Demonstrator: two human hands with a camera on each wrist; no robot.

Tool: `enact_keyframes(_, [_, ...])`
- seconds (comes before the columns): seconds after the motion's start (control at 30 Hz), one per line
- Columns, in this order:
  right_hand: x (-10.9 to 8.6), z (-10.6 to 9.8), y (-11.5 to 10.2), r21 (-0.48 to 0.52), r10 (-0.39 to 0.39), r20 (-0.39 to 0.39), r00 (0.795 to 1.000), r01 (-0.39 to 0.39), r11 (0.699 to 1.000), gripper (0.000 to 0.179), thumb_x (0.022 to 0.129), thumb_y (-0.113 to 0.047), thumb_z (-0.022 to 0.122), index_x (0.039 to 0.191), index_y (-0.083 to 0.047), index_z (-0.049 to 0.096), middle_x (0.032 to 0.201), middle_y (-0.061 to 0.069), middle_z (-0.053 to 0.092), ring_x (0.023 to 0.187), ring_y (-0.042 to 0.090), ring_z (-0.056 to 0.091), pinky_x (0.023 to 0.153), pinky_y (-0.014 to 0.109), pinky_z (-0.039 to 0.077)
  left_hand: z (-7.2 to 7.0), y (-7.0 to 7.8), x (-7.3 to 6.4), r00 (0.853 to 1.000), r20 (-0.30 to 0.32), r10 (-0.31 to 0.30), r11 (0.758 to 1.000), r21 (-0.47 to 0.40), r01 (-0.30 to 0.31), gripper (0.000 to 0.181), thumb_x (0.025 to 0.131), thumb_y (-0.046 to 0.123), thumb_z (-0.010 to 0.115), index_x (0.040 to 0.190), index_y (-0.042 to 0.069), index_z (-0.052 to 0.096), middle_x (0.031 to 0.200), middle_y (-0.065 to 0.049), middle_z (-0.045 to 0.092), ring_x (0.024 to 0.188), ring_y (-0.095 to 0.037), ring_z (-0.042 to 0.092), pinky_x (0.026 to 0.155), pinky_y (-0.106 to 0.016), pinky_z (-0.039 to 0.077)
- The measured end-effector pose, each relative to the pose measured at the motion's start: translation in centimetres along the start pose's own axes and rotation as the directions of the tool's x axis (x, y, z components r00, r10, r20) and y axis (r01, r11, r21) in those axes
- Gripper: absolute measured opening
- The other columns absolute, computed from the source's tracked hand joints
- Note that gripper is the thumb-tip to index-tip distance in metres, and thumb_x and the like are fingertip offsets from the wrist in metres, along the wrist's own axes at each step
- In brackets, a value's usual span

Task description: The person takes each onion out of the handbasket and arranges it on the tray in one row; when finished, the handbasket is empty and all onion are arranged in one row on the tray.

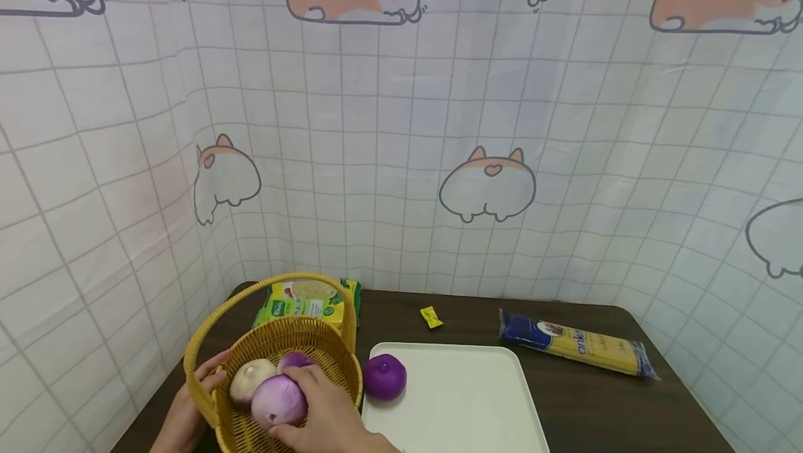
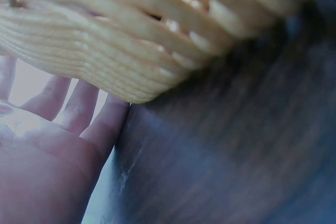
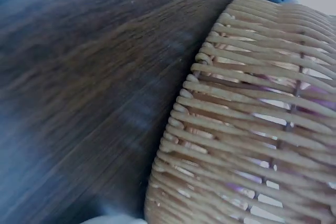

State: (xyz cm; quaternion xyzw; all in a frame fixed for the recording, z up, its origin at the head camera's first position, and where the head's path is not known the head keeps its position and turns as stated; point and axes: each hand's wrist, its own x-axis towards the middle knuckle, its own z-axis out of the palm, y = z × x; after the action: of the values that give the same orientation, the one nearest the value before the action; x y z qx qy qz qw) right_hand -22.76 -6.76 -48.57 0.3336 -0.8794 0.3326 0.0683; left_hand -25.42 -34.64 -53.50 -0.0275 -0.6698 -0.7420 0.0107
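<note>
A yellow-brown woven basket (image 1: pixel 348 369) with a tall arched handle stands at the left of the table. My left hand (image 1: pixel 185 408) is at its left side, fingers against the outside near the rim; in the left wrist view the fingers (image 2: pixel 79 108) stretch out behind the weave, tips hidden. Inside the basket, my right hand (image 1: pixel 326 408) grips a purple onion (image 1: pixel 276 403) between thumb and fingers. Beside it lie a pale, whitish onion (image 1: pixel 251 378) and another purple one (image 1: pixel 293 361), partly covered by the hand. The right wrist view shows the basket's outer wall (image 3: pixel 241 119), with purple showing through.
Right of the basket lies a white tray (image 1: pixel 452 390), a dark purple round vegetable (image 1: pixel 385 377) at its left edge. Behind are a green-yellow packet (image 1: pixel 307 306) and a small yellow wrapped piece (image 1: pixel 431 317). A blue-yellow pasta pack (image 1: pixel 577 343) lies at right.
</note>
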Motion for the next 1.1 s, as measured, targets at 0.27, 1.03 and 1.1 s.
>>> enact_keyframes(0.27, [-1.0, -1.7, 1.1, 0.075, -0.069, -0.095, 0.993, 0.076, 0.994, 0.069, 0.083, -0.039, 0.076, 0.142, -0.025, 0.044, 0.130, -0.010, 0.051, 0.114, 0.005, 0.054, 0.091, 0.027, 0.049, 0.0, 0.3, -0.1, 1.000, -0.004, 0.010, 1.000, -0.018, -0.011, 0.044, 0.105, 0.020, 0.043, 0.148, 0.011, 0.040, 0.121, 0.019, 0.056, 0.109, 0.002, 0.054, 0.085, -0.023, 0.050])
enact_keyframes(1.03, [-4.4, -5.5, 3.9, 0.367, 0.128, -0.188, 0.974, -0.051, 0.929, 0.071, 0.079, -0.022, 0.082, 0.139, -0.025, 0.043, 0.130, -0.002, 0.047, 0.117, 0.017, 0.052, 0.094, 0.031, 0.049, 0.0, -0.2, 0.1, 0.999, -0.045, -0.012, 1.000, 0.012, 0.012, 0.053, 0.105, 0.024, 0.045, 0.152, 0.004, 0.031, 0.124, 0.011, 0.051, 0.110, 0.000, 0.053, 0.086, -0.022, 0.049])
enact_keyframes(1.1, [-4.7, -5.8, 4.2, 0.391, 0.139, -0.209, 0.968, -0.048, 0.919, 0.070, 0.079, -0.021, 0.082, 0.138, -0.021, 0.045, 0.131, 0.000, 0.048, 0.118, 0.020, 0.052, 0.092, 0.031, 0.050, 0.0, -0.2, 0.0, 0.999, -0.045, -0.014, 1.000, 0.012, 0.014, 0.053, 0.105, 0.024, 0.045, 0.152, 0.004, 0.031, 0.124, 0.012, 0.051, 0.110, 0.000, 0.052, 0.086, -0.021, 0.049])
